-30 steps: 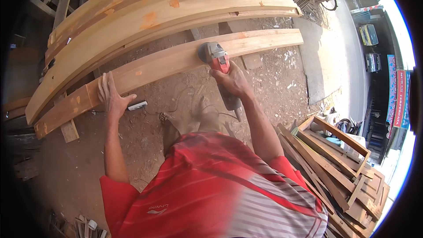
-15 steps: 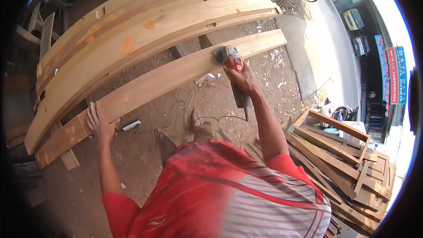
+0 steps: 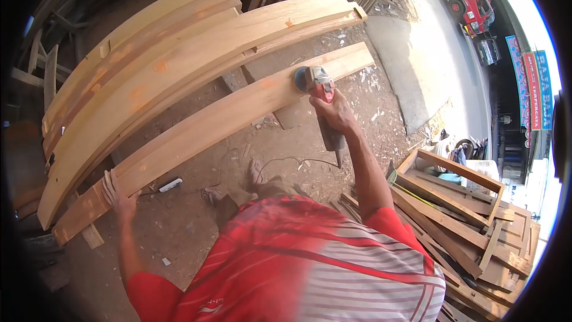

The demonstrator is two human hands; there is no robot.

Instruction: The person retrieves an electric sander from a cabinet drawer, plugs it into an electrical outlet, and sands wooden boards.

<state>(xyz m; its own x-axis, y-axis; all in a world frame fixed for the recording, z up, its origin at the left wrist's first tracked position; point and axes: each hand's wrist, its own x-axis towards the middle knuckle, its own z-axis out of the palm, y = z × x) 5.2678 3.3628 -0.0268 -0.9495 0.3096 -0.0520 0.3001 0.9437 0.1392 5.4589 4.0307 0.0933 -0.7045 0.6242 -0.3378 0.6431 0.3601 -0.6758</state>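
An angle grinder (image 3: 319, 79) with a red and grey head and a dark body is in my right hand (image 3: 337, 112). My fingers wrap round it just behind the head. Its round disc (image 3: 301, 80) meets the upper face of a long, curved wooden plank (image 3: 220, 118), towards the far right end. Lower left, my left hand (image 3: 119, 195) lies on the same plank near its other end, fingers stretched over the wood and thumb apart at the near edge. The grinder's cord (image 3: 279, 160) trails across the ground by my feet.
Beyond the plank lie several wide curved boards (image 3: 190, 59) with orange patches. Wooden frames and panels (image 3: 459, 214) are piled at right. A small white object (image 3: 171, 185) rests on the dirt floor. A red truck (image 3: 473, 9) stands on the road.
The disc has moved slightly further right along the plank with my right hand. My view has shifted, so the left hand and boards appear lower left. A red truck has come into view.
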